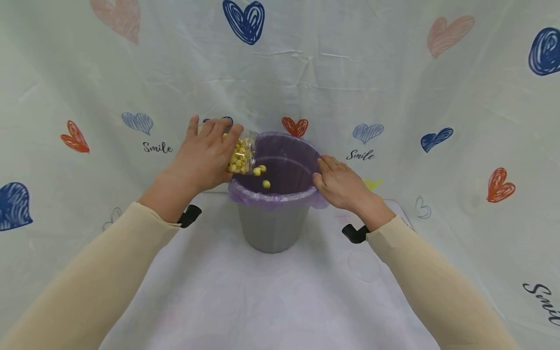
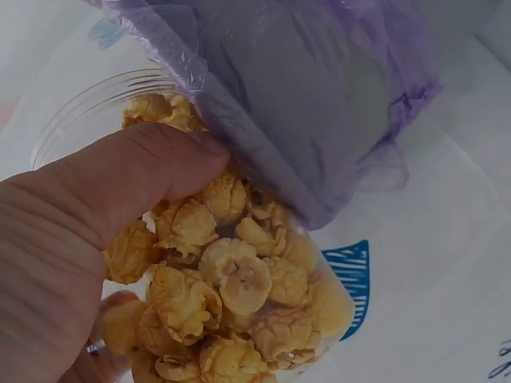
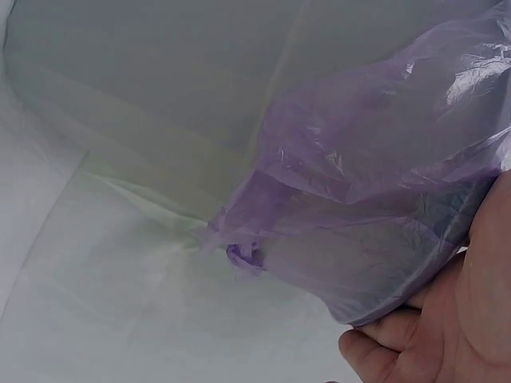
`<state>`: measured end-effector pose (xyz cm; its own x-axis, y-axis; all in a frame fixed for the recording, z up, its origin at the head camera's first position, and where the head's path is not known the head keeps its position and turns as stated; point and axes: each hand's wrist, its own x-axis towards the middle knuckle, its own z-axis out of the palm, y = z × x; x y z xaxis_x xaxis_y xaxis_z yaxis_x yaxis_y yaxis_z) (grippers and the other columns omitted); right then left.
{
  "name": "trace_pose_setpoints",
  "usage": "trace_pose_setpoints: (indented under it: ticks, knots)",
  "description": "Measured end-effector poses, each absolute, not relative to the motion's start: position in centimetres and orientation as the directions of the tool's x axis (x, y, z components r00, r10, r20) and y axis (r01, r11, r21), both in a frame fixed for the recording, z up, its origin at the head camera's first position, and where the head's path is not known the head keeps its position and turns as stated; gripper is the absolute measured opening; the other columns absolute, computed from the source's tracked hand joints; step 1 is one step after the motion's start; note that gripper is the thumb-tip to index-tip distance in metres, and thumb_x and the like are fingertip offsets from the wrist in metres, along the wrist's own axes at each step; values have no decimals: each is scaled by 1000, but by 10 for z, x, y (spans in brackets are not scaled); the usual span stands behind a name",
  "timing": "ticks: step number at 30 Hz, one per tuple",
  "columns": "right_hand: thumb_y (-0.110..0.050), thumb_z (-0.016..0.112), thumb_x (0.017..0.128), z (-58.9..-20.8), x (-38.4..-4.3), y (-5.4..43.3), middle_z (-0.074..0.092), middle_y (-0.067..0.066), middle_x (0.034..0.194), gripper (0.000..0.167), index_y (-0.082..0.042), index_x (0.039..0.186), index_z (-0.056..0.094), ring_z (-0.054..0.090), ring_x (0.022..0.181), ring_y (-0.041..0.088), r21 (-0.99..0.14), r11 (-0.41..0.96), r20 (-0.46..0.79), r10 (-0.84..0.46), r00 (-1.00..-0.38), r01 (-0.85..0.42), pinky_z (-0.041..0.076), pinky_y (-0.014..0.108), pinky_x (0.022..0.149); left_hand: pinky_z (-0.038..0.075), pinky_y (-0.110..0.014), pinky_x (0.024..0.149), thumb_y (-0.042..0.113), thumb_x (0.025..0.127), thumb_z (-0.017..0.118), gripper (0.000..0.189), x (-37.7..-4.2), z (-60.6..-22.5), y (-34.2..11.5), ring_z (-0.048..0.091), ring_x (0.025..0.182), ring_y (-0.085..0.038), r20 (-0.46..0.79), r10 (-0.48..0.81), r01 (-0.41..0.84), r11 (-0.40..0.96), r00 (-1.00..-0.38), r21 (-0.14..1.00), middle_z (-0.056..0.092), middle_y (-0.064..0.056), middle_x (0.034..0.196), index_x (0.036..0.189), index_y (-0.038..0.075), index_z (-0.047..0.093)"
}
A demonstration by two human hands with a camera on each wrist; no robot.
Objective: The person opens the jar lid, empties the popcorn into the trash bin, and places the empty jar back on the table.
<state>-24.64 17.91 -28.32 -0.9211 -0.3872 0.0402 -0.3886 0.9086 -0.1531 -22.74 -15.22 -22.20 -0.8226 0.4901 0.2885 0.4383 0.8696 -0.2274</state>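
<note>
My left hand (image 1: 207,155) grips a clear jar (image 1: 250,150) of yellow popcorn (image 2: 188,303), tipped on its side with its mouth at the left rim of a grey trash bin (image 1: 273,226). A few popcorn pieces (image 1: 266,184) are out of the jar, over the bin's opening. A purple bin liner (image 1: 288,160) lines the bin and folds over its rim. In the left wrist view, my thumb (image 2: 152,171) lies across the jar beside the liner. My right hand (image 1: 343,184) holds the bin's right rim through the liner, its fingers (image 3: 391,331) curled at the edge.
The bin stands on a white-covered table (image 1: 262,301), close to a pale curtain (image 1: 323,63) printed with hearts and the word Smile. Black wrist mounts (image 1: 355,234) show below both hands. A knotted bit of the liner (image 3: 246,255) hangs outside the bin.
</note>
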Motion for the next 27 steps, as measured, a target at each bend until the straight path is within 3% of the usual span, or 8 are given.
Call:
trace_pose_setpoints:
  ticks: [10,27]
  knots:
    - [-34,27,112,-283,-246,179,20,25,173,66,8,163,23,15,163,41,-161,908,41,-386,-922,-387,15,58,131,14,-76,123,41,80,92,109,-228,-219,-150,31,150,-46,261,505,437,856,-823,-277,31,-26,162,161,7,27]
    - [-34,27,111,-283,-247,179,19,25,174,67,7,164,23,14,163,41,-185,904,38,-385,-922,-385,14,58,131,11,-78,122,28,83,90,99,-232,-219,-143,33,150,-44,254,516,441,847,-818,-298,34,-24,162,160,8,31]
